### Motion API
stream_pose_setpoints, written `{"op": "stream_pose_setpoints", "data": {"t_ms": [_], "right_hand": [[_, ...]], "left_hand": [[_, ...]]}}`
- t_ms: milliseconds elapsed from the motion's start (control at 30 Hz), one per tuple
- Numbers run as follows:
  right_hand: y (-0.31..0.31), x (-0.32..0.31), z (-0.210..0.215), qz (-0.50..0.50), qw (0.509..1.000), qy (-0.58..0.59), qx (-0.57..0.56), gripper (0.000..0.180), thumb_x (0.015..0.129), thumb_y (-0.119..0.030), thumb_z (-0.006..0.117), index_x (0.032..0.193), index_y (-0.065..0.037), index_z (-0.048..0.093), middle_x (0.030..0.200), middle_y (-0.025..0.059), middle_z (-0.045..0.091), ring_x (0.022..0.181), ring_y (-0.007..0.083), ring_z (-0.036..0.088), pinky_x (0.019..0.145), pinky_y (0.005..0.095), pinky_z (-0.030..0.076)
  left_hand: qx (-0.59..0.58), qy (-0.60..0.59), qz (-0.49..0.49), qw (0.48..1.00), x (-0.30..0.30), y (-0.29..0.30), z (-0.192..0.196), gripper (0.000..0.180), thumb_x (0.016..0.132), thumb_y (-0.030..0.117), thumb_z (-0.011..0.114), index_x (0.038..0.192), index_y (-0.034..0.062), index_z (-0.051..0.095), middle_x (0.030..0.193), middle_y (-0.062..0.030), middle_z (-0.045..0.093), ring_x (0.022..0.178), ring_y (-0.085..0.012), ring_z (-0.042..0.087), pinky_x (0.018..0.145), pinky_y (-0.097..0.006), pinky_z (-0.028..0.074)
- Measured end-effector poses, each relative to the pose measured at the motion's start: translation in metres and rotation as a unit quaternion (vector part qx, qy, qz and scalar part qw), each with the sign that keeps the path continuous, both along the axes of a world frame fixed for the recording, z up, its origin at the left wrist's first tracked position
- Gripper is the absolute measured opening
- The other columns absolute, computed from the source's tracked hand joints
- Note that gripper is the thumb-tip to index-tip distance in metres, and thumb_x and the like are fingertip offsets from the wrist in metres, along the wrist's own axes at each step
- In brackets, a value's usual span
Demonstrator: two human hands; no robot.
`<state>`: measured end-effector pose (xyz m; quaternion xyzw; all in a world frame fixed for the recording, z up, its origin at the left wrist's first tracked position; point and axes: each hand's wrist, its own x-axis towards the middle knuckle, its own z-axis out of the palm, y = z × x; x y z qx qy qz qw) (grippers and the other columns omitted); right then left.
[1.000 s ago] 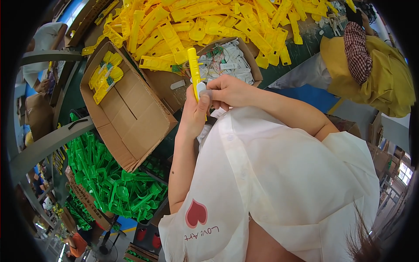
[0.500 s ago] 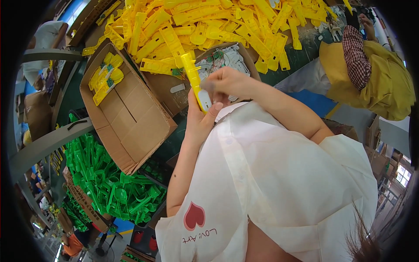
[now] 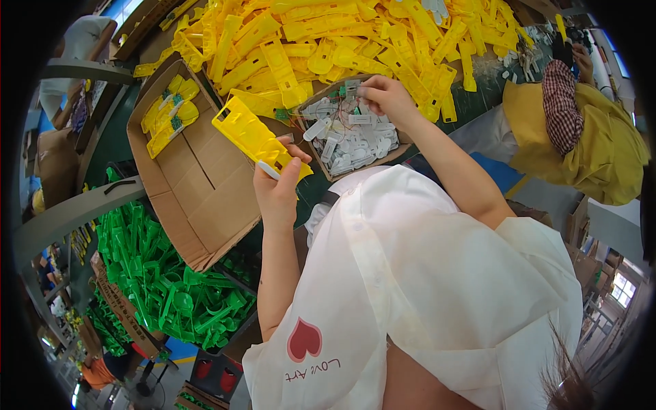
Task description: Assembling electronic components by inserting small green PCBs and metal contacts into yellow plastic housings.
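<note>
Left hand (image 3: 277, 188) raised, grip clamped on a yellow plastic piece (image 3: 256, 137); right hand (image 3: 386, 96) stretches out, fingers pinching a small white part (image 3: 360, 119) in the tray (image 3: 321, 167).

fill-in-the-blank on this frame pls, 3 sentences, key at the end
1. The left hand holds a flat plastic part coloured ____.
2. The right hand reaches into a small box of ____ and grey pieces.
3. The big cardboard box lies to the person's ____.

Missing words: yellow; white; left
</note>
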<state>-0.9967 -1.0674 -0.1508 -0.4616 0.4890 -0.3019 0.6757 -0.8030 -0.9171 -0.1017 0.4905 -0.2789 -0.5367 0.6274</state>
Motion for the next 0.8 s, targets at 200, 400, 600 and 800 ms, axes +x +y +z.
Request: {"op": "stream_pose_setpoints", "data": {"t_ms": [200, 400, 600, 800], "right_hand": [[0.034, 0.001, 0.062, 0.008, 0.994, -0.070, -0.081, 0.010, 0.076, -0.009, 0.060, 0.083, -0.003, 0.057, 0.065, -0.0007, 0.050, 0.052, 0.0045, 0.039, 0.046, 0.0178, 0.030], [0.053, 0.006, 0.085, 0.100, 0.985, -0.091, -0.111, 0.017, 0.076, -0.010, 0.061, 0.090, -0.003, 0.055, 0.083, 0.0002, 0.053, 0.075, 0.0063, 0.048, 0.065, 0.0180, 0.036], [0.054, 0.020, 0.091, 0.200, 0.923, -0.038, -0.326, 0.035, 0.077, -0.010, 0.059, 0.108, -0.004, 0.045, 0.101, 0.0072, 0.053, 0.093, 0.0148, 0.051, 0.081, 0.0289, 0.041], [0.046, 0.020, 0.106, 0.142, 0.973, -0.136, -0.117, 0.017, 0.083, -0.013, 0.053, 0.092, 0.002, 0.051, 0.073, 0.0073, 0.058, 0.059, 0.0119, 0.056, 0.056, 0.0221, 0.045]], "left_hand": [[-0.070, -0.199, 0.017, 0.977, -0.026, -0.018, 0.025, 0.027, 0.075, 0.005, 0.063, 0.097, 0.0012, 0.048, 0.088, -0.0033, 0.055, 0.077, -0.0092, 0.052, 0.070, -0.021, 0.042], [-0.029, -0.034, -0.003, 0.999, -0.030, -0.038, 0.035, 0.029, 0.075, 0.007, 0.064, 0.098, -0.0002, 0.048, 0.087, -0.0063, 0.055, 0.077, -0.0104, 0.053, 0.067, -0.023, 0.045], [0.079, 0.189, -0.121, 0.971, -0.009, -0.038, 0.047, 0.024, 0.076, 0.009, 0.061, 0.095, -0.0003, 0.050, 0.080, -0.0077, 0.057, 0.066, -0.0175, 0.058, 0.061, -0.027, 0.047], [-0.054, -0.113, 0.017, 0.992, -0.011, -0.031, 0.047, 0.020, 0.078, 0.009, 0.059, 0.093, -0.0007, 0.049, 0.085, -0.0088, 0.057, 0.072, -0.0142, 0.056, 0.067, -0.025, 0.045]]}}
